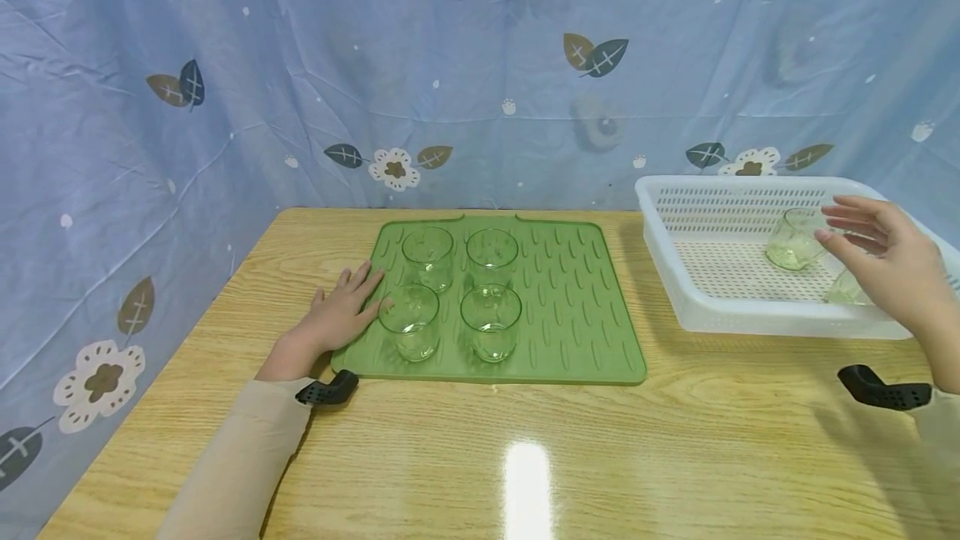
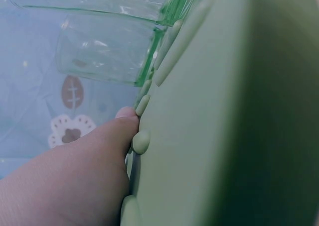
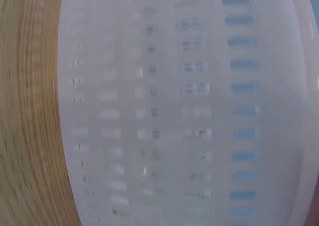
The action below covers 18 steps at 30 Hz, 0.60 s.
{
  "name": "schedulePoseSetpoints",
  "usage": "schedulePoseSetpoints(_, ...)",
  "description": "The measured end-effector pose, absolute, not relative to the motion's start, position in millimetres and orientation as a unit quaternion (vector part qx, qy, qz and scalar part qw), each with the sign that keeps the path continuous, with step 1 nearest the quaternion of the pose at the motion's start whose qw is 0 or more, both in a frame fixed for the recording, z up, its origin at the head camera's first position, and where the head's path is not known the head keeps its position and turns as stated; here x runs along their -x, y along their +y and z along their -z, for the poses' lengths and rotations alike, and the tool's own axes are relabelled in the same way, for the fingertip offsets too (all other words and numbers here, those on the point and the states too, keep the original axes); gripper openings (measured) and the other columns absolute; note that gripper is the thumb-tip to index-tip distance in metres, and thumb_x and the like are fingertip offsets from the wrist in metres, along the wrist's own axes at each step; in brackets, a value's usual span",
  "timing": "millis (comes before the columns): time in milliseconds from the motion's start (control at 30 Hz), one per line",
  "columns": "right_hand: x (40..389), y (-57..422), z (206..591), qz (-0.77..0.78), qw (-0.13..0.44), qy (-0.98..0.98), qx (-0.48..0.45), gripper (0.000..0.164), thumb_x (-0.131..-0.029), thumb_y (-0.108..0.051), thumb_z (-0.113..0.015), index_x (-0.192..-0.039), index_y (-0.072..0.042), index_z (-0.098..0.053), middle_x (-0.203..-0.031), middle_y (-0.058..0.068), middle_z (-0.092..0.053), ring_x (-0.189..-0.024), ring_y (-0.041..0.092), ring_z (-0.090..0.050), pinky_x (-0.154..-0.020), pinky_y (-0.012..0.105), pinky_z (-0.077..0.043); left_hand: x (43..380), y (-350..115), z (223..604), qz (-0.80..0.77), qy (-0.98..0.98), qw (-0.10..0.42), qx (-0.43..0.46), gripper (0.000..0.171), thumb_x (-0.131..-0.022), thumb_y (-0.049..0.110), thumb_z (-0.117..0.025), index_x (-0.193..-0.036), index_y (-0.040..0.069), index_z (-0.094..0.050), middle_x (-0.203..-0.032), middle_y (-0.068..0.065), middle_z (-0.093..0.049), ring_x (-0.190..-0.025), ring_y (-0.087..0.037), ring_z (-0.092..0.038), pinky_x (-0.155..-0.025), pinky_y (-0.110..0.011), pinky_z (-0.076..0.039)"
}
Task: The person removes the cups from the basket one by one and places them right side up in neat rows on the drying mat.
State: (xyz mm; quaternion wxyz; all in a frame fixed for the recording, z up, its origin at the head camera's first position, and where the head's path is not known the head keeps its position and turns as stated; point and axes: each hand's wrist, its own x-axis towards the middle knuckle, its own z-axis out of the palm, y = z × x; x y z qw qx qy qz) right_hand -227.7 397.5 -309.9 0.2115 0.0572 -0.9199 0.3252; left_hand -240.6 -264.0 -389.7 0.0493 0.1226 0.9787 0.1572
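Note:
My left hand (image 1: 337,315) rests on the left edge of a green ribbed drying mat (image 1: 581,315), fingers spread, the thumb beside the near left glass. Several clear green-tinted glasses, among them a front one (image 1: 491,327), stand on that mat in two rows. In the left wrist view the thumb (image 2: 94,161) lies along the mat's ribbed surface, with glasses (image 2: 102,52) beyond it. Over the white basket (image 1: 757,317) hovers my right hand (image 1: 892,261), fingers extended and apart from the thumb. A tilted glass (image 1: 787,252) lies in the basket near its fingertips, and another (image 1: 846,290) is partly hidden below the hand.
The slotted basket wall (image 3: 169,101) fills the right wrist view. Both mat and basket stand on a wooden table (image 1: 420,448). A blue patterned cloth (image 1: 480,73) hangs behind and along the left side.

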Motion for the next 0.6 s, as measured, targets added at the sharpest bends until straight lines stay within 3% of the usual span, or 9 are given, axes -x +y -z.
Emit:
schedulePoseSetpoints(133, 228, 410, 313, -0.313, 0.203, -0.927, -0.044, 0.062, -0.11, -0.023, -0.049, -0.161, 0.002, -0.024, -0.159, 0.034, -0.029, -0.153, 0.024, -0.025, -0.121, 0.023, -0.013, 241, -264, 390, -0.158, 0.978, 0.05, -0.125, 0.073, -0.11, 0.054, -0.035, -0.166, 0.01, -0.018, -0.17, -0.019, -0.004, -0.152, -0.049, 0.001, -0.11, -0.08, 0.0)
schedulePoseSetpoints(267, 232, 424, 315, -0.3, 0.187, -0.934, -0.048, 0.064, -0.11, -0.021, -0.048, -0.16, 0.008, -0.018, -0.156, 0.042, -0.024, -0.146, 0.055, -0.019, -0.125, 0.048, -0.008, 242, -265, 391, -0.156, 0.979, 0.051, -0.124, 0.074, -0.11, 0.054, -0.036, -0.166, 0.01, -0.018, -0.17, -0.019, -0.003, -0.153, -0.049, 0.001, -0.11, -0.08, 0.001)
schedulePoseSetpoints(367, 234, 433, 317, -0.278, 0.172, -0.944, -0.044, 0.069, -0.109, -0.021, -0.052, -0.158, 0.01, -0.016, -0.155, 0.044, -0.022, -0.142, 0.062, -0.018, -0.119, 0.066, -0.008, 242, -265, 391, -0.154, 0.979, 0.053, -0.122, 0.073, -0.11, 0.053, -0.036, -0.166, 0.011, -0.017, -0.171, -0.018, -0.002, -0.153, -0.048, 0.002, -0.11, -0.08, 0.001)
schedulePoseSetpoints(600, 233, 451, 317, -0.217, 0.121, -0.969, -0.004, 0.08, -0.108, -0.033, -0.055, -0.157, 0.013, -0.01, -0.156, 0.044, -0.012, -0.14, 0.066, -0.015, -0.107, 0.08, -0.015, 241, -264, 391, -0.156, 0.979, 0.054, -0.12, 0.072, -0.11, 0.052, -0.037, -0.166, 0.011, -0.016, -0.171, -0.018, -0.002, -0.153, -0.049, 0.002, -0.11, -0.08, 0.001)
